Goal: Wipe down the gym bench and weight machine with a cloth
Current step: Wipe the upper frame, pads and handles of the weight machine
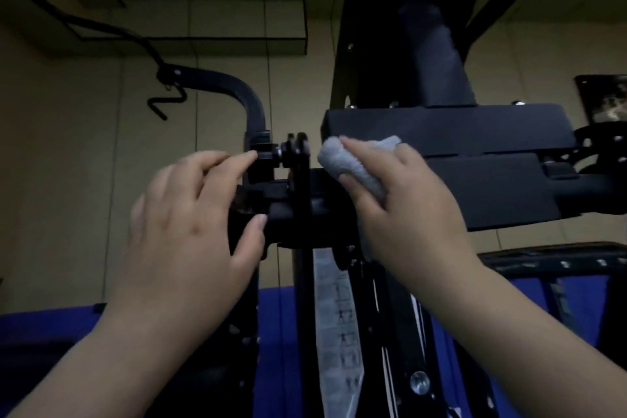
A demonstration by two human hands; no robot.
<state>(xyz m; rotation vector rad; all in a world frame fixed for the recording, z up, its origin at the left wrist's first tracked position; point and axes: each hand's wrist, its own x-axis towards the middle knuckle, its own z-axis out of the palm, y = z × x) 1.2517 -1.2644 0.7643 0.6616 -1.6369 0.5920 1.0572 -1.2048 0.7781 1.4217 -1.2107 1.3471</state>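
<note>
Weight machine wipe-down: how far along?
Mid-job. Done: cannot tell; the dark frame shows no wiped-versus-dusty difference. In hand: the right hand presses the grey cloth against the black crossbar of the weight machine, while the left hand steadies the bracket. Left: likely the curved arm and the bench; only a padded edge shows at right.

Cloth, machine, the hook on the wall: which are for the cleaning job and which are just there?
For the job:
grey cloth
right hand
left hand
black weight machine

Just there:
curved bar
chart strip
</note>
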